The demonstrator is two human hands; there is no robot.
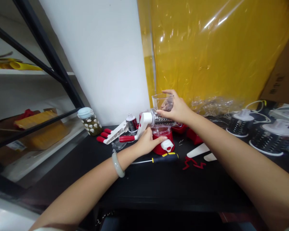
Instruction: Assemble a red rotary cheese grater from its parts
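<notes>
A rotary drum grater with a red base (162,148) stands on the black table. My right hand (177,109) is closed around its clear plastic hopper (160,100), thumb in front and fingers on the far side. Below the hopper lies the metal grating drum (162,120) on its side. My left hand (149,141), a pale bangle on its wrist, is wrapped round the grater's base, thumb toward the white knob (167,145). Beside that hand is the white crank (144,120) with its red grip (126,138). Part of the base is hidden by my left hand.
A screwdriver (165,158) lies in front of the grater. Red plastic pieces (194,163) and white strips (197,150) are to its right. Grating drums (272,138) stand far right. Spare cranks (113,133) and a lidded jar (89,121) are at left, beside a shelf.
</notes>
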